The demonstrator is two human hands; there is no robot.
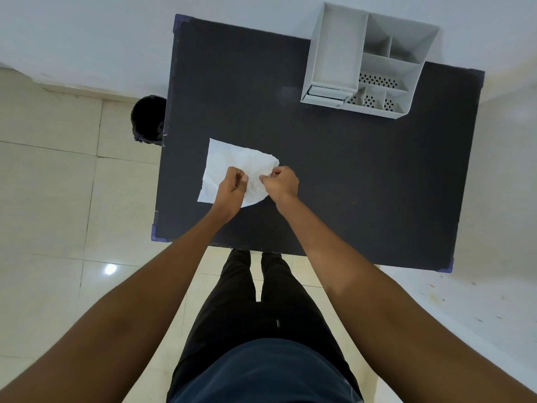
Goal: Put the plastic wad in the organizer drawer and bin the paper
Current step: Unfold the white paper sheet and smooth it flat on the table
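Both hands, left hand [232, 184] and right hand [280, 183], pinch crumpled white paper [229, 158] between them; the organizer drawer [325, 93] lies far ahead-right.

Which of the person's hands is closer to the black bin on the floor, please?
Left. The left hand is on the paper, on the bin's side; the right hand is further away.

On the surface [348, 175] I count one sheet of crumpled white paper [229, 158] and one grey desk organizer [369, 59] at its far right corner. The organizer holds one drawer [325, 93] and seven open compartments. Beside the surface's left edge stands one black bin [148, 117]. My two hands: left grip [232, 184], right grip [280, 183].
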